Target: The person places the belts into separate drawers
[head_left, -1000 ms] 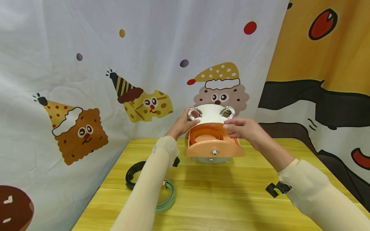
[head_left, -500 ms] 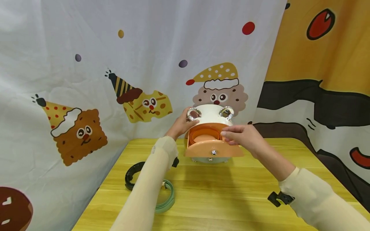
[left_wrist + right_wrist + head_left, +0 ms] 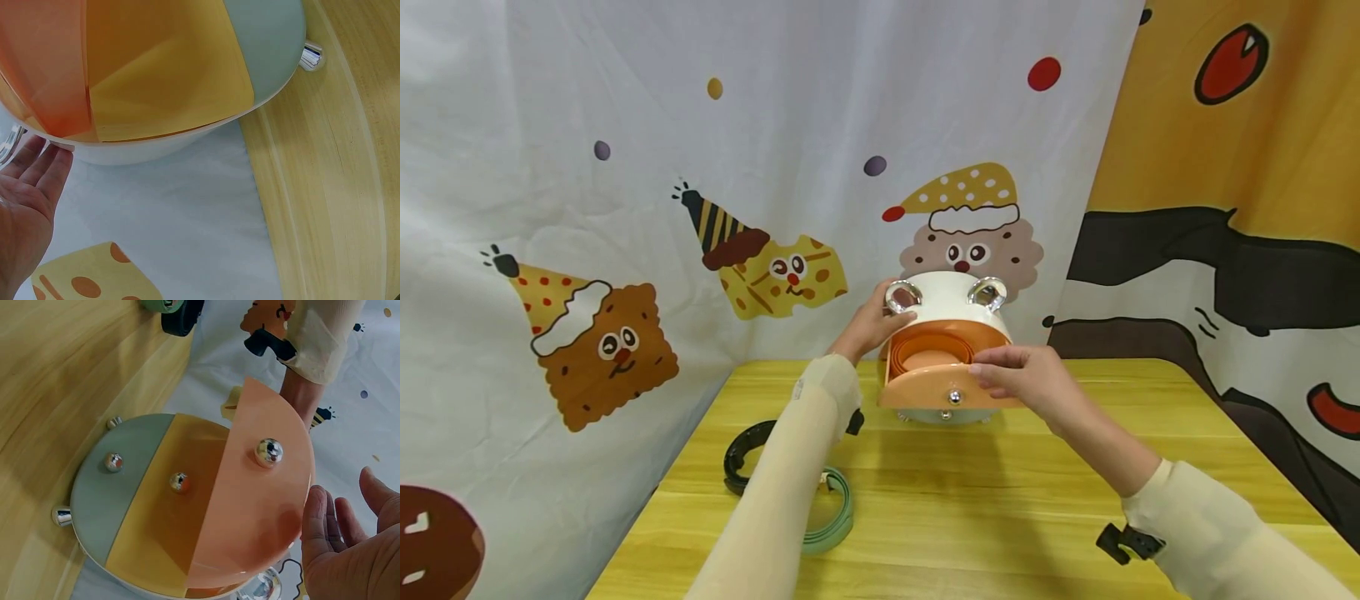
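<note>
A round drawer box with a white shell and silver ring ears stands at the table's far side. Its top orange drawer is pulled out, and a coiled orange belt lies inside. My left hand grips the box's left side by the ear, thumb on the front edge and fingers round the side. With fingers fairly straight, my right hand is at the right part of the drawer front's upper rim. In the right wrist view its fingers reach the drawer front's edge, thumb apart.
Below the orange drawer are a yellow drawer and a green drawer, both pushed in. A black coiled belt and a green coiled belt lie on the wooden table by the left forearm. A printed curtain hangs behind.
My right hand has moved down and slightly left, from beside the right ear to the drawer front's upper rim. The left hand keeps its grip, and the drawer stays pulled out.
</note>
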